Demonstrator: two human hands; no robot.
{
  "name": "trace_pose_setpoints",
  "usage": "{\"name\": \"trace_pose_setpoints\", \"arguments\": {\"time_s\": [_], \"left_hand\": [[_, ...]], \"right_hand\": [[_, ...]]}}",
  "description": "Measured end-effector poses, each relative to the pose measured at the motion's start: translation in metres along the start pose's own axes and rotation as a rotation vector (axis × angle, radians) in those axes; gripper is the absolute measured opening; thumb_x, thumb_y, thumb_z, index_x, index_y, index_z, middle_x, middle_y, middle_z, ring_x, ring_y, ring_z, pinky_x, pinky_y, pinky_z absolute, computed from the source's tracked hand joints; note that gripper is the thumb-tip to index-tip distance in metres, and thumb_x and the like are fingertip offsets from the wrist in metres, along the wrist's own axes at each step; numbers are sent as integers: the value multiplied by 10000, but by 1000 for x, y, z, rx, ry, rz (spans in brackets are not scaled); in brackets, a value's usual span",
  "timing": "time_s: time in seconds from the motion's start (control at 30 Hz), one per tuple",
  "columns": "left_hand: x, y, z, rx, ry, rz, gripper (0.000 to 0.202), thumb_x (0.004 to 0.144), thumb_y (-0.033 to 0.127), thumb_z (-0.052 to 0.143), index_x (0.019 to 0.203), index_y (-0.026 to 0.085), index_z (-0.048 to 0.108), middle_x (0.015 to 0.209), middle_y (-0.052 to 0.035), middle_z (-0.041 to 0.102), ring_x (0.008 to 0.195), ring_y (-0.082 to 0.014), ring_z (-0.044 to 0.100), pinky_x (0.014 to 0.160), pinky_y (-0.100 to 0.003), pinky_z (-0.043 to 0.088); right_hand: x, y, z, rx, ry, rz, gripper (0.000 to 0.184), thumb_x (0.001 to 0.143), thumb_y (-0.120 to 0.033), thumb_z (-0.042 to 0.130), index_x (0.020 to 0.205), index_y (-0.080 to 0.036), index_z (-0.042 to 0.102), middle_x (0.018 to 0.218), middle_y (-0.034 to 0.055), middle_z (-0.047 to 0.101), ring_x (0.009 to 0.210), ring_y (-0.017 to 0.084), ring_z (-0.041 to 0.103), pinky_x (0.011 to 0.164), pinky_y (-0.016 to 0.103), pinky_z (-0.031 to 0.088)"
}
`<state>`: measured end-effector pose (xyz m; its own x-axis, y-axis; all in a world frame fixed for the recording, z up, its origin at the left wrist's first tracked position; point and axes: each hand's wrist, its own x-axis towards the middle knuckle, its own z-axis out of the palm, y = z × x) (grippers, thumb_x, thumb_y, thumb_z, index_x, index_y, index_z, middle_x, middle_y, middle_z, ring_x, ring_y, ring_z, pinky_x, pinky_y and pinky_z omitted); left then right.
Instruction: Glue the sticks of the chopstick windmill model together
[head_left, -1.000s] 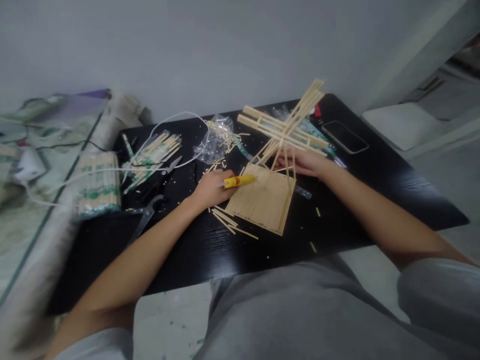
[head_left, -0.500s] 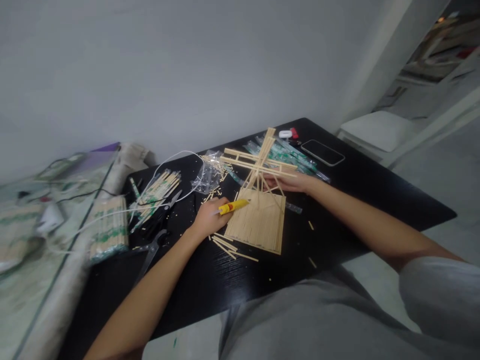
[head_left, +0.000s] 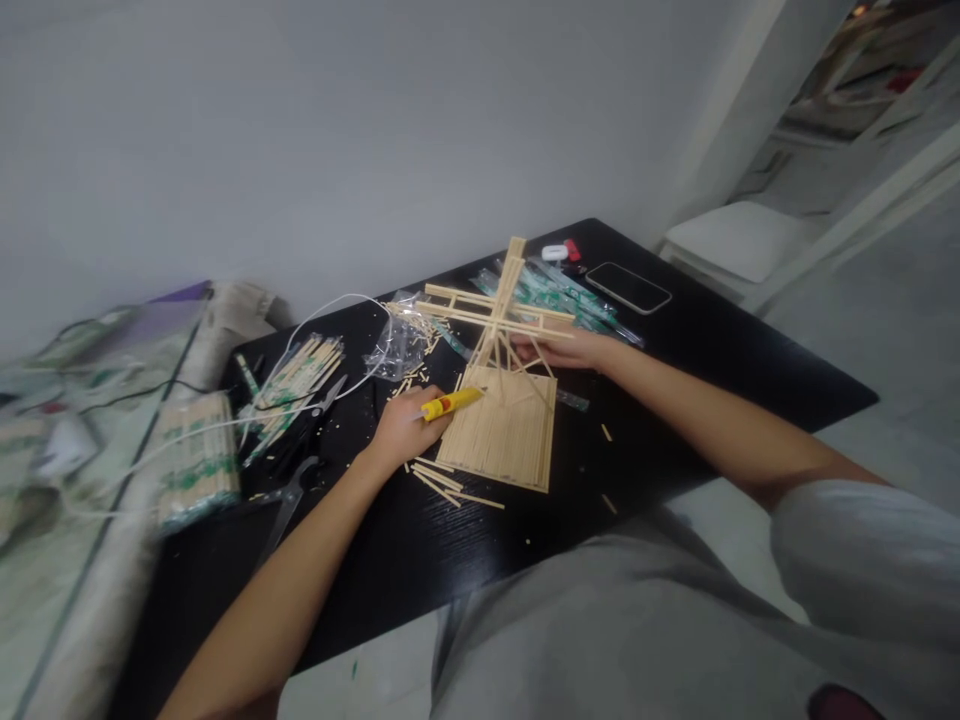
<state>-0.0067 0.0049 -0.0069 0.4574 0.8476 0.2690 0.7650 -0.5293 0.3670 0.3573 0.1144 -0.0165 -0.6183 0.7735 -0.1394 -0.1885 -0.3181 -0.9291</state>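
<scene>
A windmill-like model (head_left: 495, 322) made of thin wooden sticks rises on slanting legs from a flat stick base (head_left: 499, 440) on the black table. My left hand (head_left: 409, 425) is closed around a slim yellow glue tube (head_left: 450, 403) with a small red mark, at the base's left edge. The tube's narrow dark tip points right, over the base near the legs. Behind the model, my right hand (head_left: 559, 345) grips its upper frame from the right; the sticks partly cover its fingers.
Scissors (head_left: 327, 398), pliers-like tool (head_left: 289, 495) and wrapped stick bundles (head_left: 199, 455) lie left. Loose sticks (head_left: 439, 482) are by the base's front. Clear plastic (head_left: 397, 350), green-printed wrappers (head_left: 562, 290) and a phone (head_left: 628, 287) lie farther back. A white cable (head_left: 300, 325) loops across the left side.
The whole view has shifted, so the table and both hands appear farther left and slightly higher. My left hand keeps the glue tube over the base; my right hand stays at the model.
</scene>
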Motion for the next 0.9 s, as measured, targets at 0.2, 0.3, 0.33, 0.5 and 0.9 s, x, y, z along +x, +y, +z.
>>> {"name": "trace_pose_setpoints", "arguments": {"time_s": [0.2, 0.3, 0.33, 0.5, 0.9], "left_hand": [[1, 5, -1, 3, -7, -29, 168, 994, 396, 729, 883, 275, 696, 794, -27, 743, 780, -225, 723, 748, -336, 537], [2, 7, -2, 9, -12, -43, 175, 991, 418, 729, 894, 275, 703, 802, -34, 743, 794, -233, 725, 756, -344, 540], [2, 8, -2, 15, -15, -47, 182, 991, 425, 728, 892, 274, 703, 802, -37, 741, 795, -236, 725, 756, -348, 541], [2, 9, -2, 27, -15, -54, 206, 996, 453, 712, 899, 270, 708, 814, -44, 740, 792, -235, 706, 755, -353, 536], [4, 8, 8, 25, 13, -20, 237, 1030, 470, 722, 952, 248, 749, 852, -34, 735, 830, -227, 691, 819, -361, 544]], "right_hand": [[0, -2, 0, -5, 11, 8, 112, 1199, -194, 805, 1094, -201, 768, 844, 23, 757, 895, 200, 792, 1043, 382, 748], [-1, -4, 1, 1, 43, 38, 103, 1210, -159, 783, 1120, -206, 762, 886, 39, 793, 910, 208, 816, 1018, 376, 761], [-1, -5, 2, 7, 57, 53, 110, 1209, -148, 779, 1122, -211, 757, 890, 40, 798, 897, 209, 815, 1005, 377, 767], [-4, -11, 6, 40, 108, 97, 121, 1203, -125, 799, 1141, -211, 740, 901, 33, 791, 874, 203, 809, 990, 379, 777], [-16, -26, 26, -65, 325, 119, 194, 1209, -116, 785, 1045, -214, 752, 837, -19, 733, 756, 147, 765, 893, 318, 743]]}}
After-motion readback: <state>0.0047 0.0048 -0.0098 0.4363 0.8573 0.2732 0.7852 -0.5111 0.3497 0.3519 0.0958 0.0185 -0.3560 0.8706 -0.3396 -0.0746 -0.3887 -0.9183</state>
